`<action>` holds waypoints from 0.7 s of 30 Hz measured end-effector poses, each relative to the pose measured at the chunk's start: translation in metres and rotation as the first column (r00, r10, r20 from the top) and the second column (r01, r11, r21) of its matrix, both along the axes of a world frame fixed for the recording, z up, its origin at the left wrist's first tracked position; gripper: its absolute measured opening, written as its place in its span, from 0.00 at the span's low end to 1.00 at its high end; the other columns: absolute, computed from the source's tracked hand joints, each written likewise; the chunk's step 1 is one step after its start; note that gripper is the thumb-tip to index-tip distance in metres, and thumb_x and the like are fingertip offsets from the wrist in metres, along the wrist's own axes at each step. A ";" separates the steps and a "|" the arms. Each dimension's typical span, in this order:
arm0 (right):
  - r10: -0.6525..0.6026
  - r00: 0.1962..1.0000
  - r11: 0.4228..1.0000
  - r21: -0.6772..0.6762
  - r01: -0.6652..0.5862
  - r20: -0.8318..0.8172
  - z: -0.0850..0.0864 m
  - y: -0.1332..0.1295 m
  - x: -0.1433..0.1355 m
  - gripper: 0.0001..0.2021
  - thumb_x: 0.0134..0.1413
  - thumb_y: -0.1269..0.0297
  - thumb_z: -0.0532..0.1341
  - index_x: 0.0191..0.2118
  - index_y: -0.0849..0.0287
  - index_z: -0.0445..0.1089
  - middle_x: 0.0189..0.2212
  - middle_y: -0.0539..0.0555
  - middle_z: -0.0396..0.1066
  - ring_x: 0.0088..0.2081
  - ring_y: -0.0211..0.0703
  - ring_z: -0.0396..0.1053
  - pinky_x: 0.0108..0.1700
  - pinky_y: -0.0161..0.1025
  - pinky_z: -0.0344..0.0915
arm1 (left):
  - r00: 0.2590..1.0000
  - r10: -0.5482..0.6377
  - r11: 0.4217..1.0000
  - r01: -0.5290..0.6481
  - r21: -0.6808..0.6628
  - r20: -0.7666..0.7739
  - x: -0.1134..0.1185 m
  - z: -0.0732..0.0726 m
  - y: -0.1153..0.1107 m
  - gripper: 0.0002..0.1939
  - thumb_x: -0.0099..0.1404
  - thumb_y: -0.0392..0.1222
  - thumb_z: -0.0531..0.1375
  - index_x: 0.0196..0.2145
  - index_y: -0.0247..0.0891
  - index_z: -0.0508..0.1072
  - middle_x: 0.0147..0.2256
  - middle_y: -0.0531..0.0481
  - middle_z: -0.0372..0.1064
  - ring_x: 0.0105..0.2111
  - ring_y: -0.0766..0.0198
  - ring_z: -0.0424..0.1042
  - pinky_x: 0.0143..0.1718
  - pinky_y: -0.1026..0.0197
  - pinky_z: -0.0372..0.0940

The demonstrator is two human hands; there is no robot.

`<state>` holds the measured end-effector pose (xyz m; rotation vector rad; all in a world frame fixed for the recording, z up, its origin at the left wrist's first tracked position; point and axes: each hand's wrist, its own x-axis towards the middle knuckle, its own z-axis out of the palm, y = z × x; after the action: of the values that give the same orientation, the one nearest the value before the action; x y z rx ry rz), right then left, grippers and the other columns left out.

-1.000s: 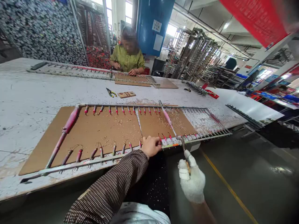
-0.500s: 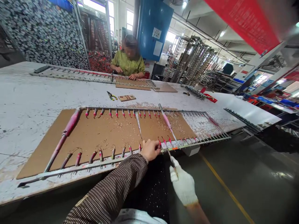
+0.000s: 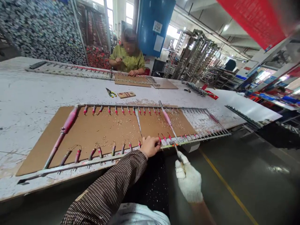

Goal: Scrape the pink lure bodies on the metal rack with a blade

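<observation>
A long metal frame (image 3: 105, 158) with pink-tipped pegs along its rails lies over brown cardboard (image 3: 112, 128) at the near table edge. My left hand (image 3: 150, 146), bare below a checked sleeve, grips the near rail around its middle, fingers curled over it. Just right of it, my right hand (image 3: 189, 178) wears a white glove and is closed around a slim tool (image 3: 176, 149). The tool's metal tip meets the near rail beside an orange mark. A pink-coated crossbar (image 3: 167, 118) stands above this spot, and a thicker one (image 3: 68, 123) is at the left.
Pliers (image 3: 111, 92) and a small wooden block (image 3: 126, 94) lie beyond the frame. Across the table (image 3: 58, 90), a person in a green shirt (image 3: 128, 59) handles another frame (image 3: 79, 72). Dark metal strips (image 3: 242, 117) lie at the right.
My right hand and the tool have shifted right along the near rail. My left hand stays on the rail. The person across has raised one hand.
</observation>
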<state>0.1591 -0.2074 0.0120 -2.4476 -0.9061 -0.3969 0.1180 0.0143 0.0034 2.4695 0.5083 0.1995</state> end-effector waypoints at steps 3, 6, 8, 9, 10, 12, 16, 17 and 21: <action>0.032 0.999 0.998 0.051 -0.035 0.043 0.004 0.003 0.000 0.25 0.67 0.52 0.49 0.61 0.56 0.69 0.36 0.56 0.80 0.32 0.44 0.75 0.35 0.36 0.68 | 1.000 0.006 1.000 -0.006 -0.008 0.019 0.000 -0.002 0.001 0.04 0.63 0.43 0.58 0.34 0.43 0.72 0.37 0.53 0.75 0.44 0.56 0.66 0.49 0.52 0.52; 0.070 0.997 0.987 -0.146 -0.072 -0.020 -0.003 0.004 0.004 0.22 0.66 0.56 0.49 0.60 0.51 0.69 0.31 0.51 0.79 0.27 0.43 0.74 0.30 0.35 0.66 | 1.000 -0.003 1.000 0.004 -0.023 0.024 0.000 -0.005 0.002 0.03 0.63 0.43 0.59 0.33 0.43 0.72 0.37 0.54 0.75 0.44 0.56 0.67 0.48 0.52 0.52; 0.038 0.996 0.980 -0.193 -0.053 -0.081 -0.006 0.003 0.006 0.22 0.65 0.56 0.49 0.60 0.48 0.69 0.30 0.49 0.79 0.25 0.43 0.74 0.28 0.35 0.65 | 1.000 -0.011 0.999 0.012 -0.030 0.025 0.000 -0.005 0.003 0.03 0.63 0.43 0.59 0.33 0.43 0.72 0.36 0.54 0.75 0.44 0.56 0.67 0.48 0.53 0.51; 0.019 0.995 0.987 -0.159 -0.035 -0.099 -0.005 0.002 0.006 0.22 0.66 0.56 0.49 0.60 0.48 0.69 0.32 0.49 0.80 0.26 0.42 0.75 0.28 0.35 0.66 | 1.000 -0.018 0.999 0.018 -0.032 0.026 0.000 -0.005 0.003 0.03 0.64 0.43 0.60 0.33 0.43 0.72 0.36 0.54 0.75 0.44 0.56 0.67 0.48 0.53 0.51; 0.010 0.994 0.995 -0.101 -0.021 -0.109 -0.002 0.000 0.006 0.22 0.66 0.55 0.49 0.60 0.49 0.69 0.34 0.50 0.80 0.28 0.43 0.75 0.30 0.35 0.67 | 0.999 -0.023 0.999 0.024 -0.034 0.025 0.000 -0.005 0.004 0.04 0.64 0.44 0.60 0.33 0.43 0.72 0.37 0.54 0.75 0.44 0.56 0.67 0.49 0.53 0.51; 0.025 0.995 0.999 0.033 -0.021 -0.095 0.008 -0.002 0.002 0.23 0.67 0.52 0.50 0.60 0.52 0.69 0.37 0.52 0.80 0.31 0.43 0.76 0.34 0.35 0.69 | 0.999 -0.033 0.999 0.034 -0.038 0.016 -0.001 -0.005 0.004 0.04 0.64 0.44 0.60 0.34 0.43 0.72 0.38 0.54 0.75 0.45 0.57 0.67 0.49 0.53 0.51; 0.048 0.999 0.979 0.201 -0.045 -0.010 0.018 -0.002 -0.008 0.25 0.66 0.50 0.52 0.59 0.59 0.69 0.37 0.56 0.80 0.31 0.43 0.76 0.37 0.36 0.70 | 0.998 -0.060 0.998 0.060 -0.007 0.003 -0.001 -0.005 0.004 0.04 0.65 0.44 0.62 0.33 0.43 0.73 0.38 0.54 0.76 0.45 0.56 0.66 0.49 0.53 0.50; 0.044 0.999 0.975 0.216 -0.044 0.007 0.015 0.000 -0.010 0.25 0.65 0.49 0.52 0.59 0.60 0.69 0.36 0.56 0.80 0.30 0.43 0.76 0.37 0.36 0.70 | 0.998 -0.065 0.998 0.065 0.006 0.006 0.000 -0.006 0.004 0.05 0.65 0.45 0.62 0.33 0.43 0.73 0.38 0.54 0.76 0.45 0.56 0.66 0.49 0.53 0.50; 0.047 0.998 0.990 0.133 -0.052 0.043 -0.013 0.008 -0.015 0.25 0.67 0.50 0.50 0.59 0.61 0.69 0.35 0.57 0.80 0.30 0.45 0.76 0.34 0.37 0.70 | 0.998 -0.064 0.997 0.063 0.032 0.024 0.000 -0.009 0.005 0.05 0.66 0.46 0.62 0.35 0.44 0.76 0.39 0.53 0.77 0.44 0.56 0.67 0.49 0.52 0.49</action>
<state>0.1437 -0.1995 -0.0012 -2.2983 -0.9244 -0.4745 0.1183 0.0190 -0.0059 2.5066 0.4185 0.2135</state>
